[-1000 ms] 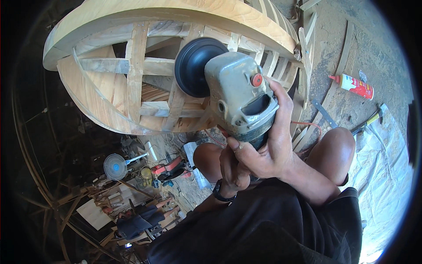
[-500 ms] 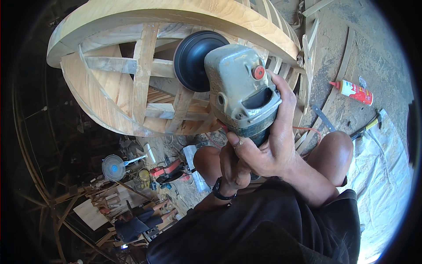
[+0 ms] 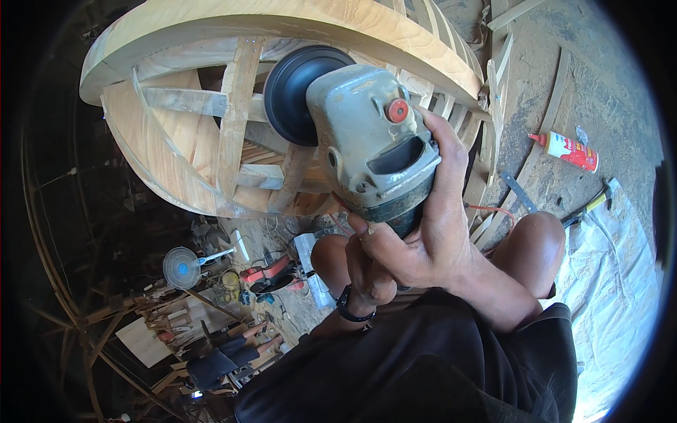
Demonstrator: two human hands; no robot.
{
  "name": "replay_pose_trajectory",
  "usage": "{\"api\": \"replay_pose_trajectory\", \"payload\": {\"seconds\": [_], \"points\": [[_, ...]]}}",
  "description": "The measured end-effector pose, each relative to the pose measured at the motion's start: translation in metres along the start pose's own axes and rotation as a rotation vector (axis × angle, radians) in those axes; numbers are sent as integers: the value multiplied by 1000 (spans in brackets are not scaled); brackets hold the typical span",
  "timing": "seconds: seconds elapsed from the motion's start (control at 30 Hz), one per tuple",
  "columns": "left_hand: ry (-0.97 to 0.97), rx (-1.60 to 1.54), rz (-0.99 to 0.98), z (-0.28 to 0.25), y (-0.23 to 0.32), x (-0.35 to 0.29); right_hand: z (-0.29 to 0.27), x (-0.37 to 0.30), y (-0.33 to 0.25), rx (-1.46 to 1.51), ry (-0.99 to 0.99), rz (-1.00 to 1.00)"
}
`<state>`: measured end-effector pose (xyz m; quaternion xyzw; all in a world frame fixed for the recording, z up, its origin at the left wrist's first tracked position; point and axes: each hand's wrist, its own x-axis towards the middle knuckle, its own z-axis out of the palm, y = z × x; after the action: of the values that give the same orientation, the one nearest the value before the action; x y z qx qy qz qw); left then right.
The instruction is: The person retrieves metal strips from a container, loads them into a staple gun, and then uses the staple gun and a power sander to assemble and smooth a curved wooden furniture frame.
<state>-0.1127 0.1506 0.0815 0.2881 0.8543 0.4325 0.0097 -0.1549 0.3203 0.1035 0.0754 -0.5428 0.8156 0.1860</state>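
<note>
A grey-green angle grinder (image 3: 374, 141) with a red button on its head is held up by both of my hands. Its round black disc (image 3: 293, 95) overlaps the open side of a curved wooden frame (image 3: 243, 106); whether disc and wood touch, I cannot tell. My right hand (image 3: 444, 240) wraps around the grinder's body from the right, one finger stretched up along its head. Below and to the left, my left hand (image 3: 367, 278), with a black band on the wrist, is closed around the lower body. That part of the tool is mostly hidden behind the fingers.
On the dusty floor to the right lie a red-and-white glue bottle (image 3: 570, 151), a metal strip (image 3: 518, 192), a hammer (image 3: 599, 197) and a pale sheet (image 3: 613, 282). A fan (image 3: 182, 268) and a red-and-black power tool (image 3: 268, 273) stand lower left. Another person (image 3: 222, 362) is beyond.
The grinder and both hands have shifted slightly left, so the disc covers a part of the frame further left. My grip looks the same.
</note>
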Motion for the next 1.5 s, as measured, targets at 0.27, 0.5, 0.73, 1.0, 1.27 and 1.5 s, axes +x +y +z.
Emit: {"api": "replay_pose_trajectory", "payload": {"seconds": [0.27, 0.5, 0.73, 1.0, 1.27, 1.5], "points": [[13, -10, -12, -2, 3, -1, -1, 1, -2, -49, -34, -13], [14, -28, -21, -3, 3, 1, 1, 4, -5, -32, -20, -37], [10, -54, -27, -1, 4, 6, -3, 7, -9, -205, -34, -61], [0, -122, -56, 6, 9, 8, -6, 2, -11, -291, 6, -151], [-8, -394, -275, 24, 32, 15, -18, -36, 6, -211, 131, -14], [15, -333, -225, 32, 33, 10, -20, -41, -4, -179, 134, 141]]}}
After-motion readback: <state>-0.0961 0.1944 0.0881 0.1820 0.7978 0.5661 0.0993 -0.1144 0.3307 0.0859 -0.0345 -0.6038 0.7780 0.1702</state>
